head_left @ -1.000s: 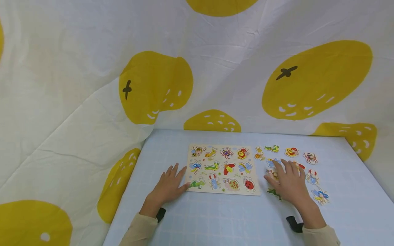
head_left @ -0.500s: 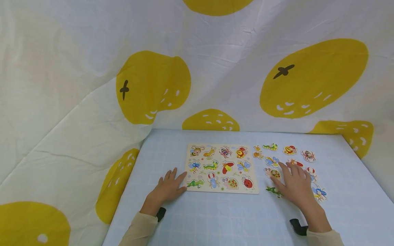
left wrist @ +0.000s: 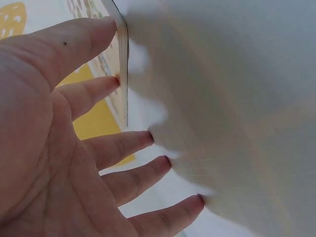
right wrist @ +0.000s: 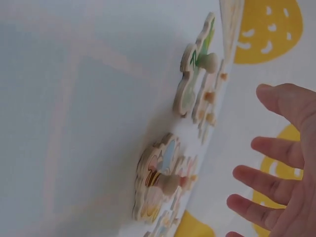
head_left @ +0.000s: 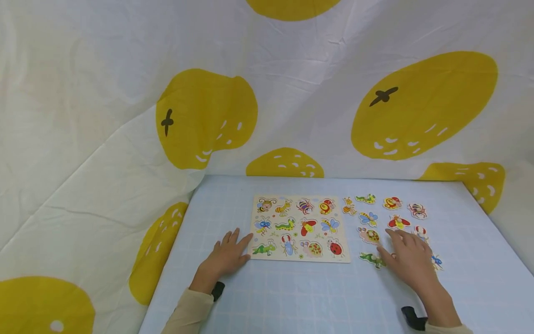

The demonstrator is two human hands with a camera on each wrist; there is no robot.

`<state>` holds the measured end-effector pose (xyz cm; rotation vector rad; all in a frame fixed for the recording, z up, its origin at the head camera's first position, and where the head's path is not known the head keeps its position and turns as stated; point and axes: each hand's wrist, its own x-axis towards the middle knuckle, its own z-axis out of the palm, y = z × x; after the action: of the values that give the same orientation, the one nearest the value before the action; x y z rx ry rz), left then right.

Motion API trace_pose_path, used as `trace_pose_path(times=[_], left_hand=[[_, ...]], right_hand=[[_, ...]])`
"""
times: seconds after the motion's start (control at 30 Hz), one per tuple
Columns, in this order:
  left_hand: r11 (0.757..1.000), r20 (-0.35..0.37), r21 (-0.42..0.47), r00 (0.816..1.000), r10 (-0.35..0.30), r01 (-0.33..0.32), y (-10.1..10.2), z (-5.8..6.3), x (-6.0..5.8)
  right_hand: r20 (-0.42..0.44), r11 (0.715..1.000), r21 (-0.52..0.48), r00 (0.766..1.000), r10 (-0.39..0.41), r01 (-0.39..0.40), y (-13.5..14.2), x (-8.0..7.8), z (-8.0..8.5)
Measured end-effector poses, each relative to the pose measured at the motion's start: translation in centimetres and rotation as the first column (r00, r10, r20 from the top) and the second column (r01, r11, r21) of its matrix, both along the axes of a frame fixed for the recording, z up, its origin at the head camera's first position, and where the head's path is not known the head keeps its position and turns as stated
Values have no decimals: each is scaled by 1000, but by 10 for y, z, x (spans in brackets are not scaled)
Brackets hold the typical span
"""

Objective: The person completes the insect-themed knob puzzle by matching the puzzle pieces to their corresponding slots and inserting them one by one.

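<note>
My left hand [head_left: 225,257] lies with fingers spread at the left edge of a wooden insect puzzle board [head_left: 321,260]. In the left wrist view its thumb and forefinger tips are right at the board's rim [left wrist: 123,74]. My right hand [head_left: 410,262] hovers with loose fingers and nothing in them over loose insect pieces with knobs. Near its thumb are a green grasshopper piece [head_left: 369,259] and a snail piece [head_left: 368,235]. A red-winged bug piece [head_left: 399,222] lies just past its fingertips. In the right wrist view, a bee piece [right wrist: 148,197] stands below the hand, partly hidden in the head view.
More loose pieces lie farther back: a caterpillar [head_left: 365,198], a round red-and-yellow bug [head_left: 392,202], a spider [head_left: 417,210] and a blue-winged bee [head_left: 369,218]. A pale blue checked cloth [head_left: 288,297] covers the table. A fruit-print curtain [head_left: 300,116] hangs behind and at the left.
My right hand has drawn back toward me and right, uncovering the blue-winged bee, snail and red-winged bug pieces. My left hand has stayed by the board.
</note>
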<state>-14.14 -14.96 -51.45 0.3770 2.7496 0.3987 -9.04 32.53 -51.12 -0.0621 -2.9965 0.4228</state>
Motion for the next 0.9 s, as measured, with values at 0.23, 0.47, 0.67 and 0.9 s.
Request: trace_pose_path(times=[0.23, 0.47, 0.67, 0.9], left_hand=[[1000, 18, 5, 1000, 13, -13, 0, 1, 1], [1000, 25, 1, 1000, 14, -14, -1, 0, 0], [1000, 16, -9, 1000, 9, -9, -1, -1, 0], [1000, 8, -2, 1000, 6, -6, -1, -1, 0]], right_hand=[[25, 1000, 12, 999, -29, 29, 15, 9, -4], [168, 993, -94, 984, -57, 73, 28, 15, 0], [212, 983, -165, 976, -42, 79, 34, 15, 0], [256, 965, -241, 966, -37, 101, 37, 14, -7]])
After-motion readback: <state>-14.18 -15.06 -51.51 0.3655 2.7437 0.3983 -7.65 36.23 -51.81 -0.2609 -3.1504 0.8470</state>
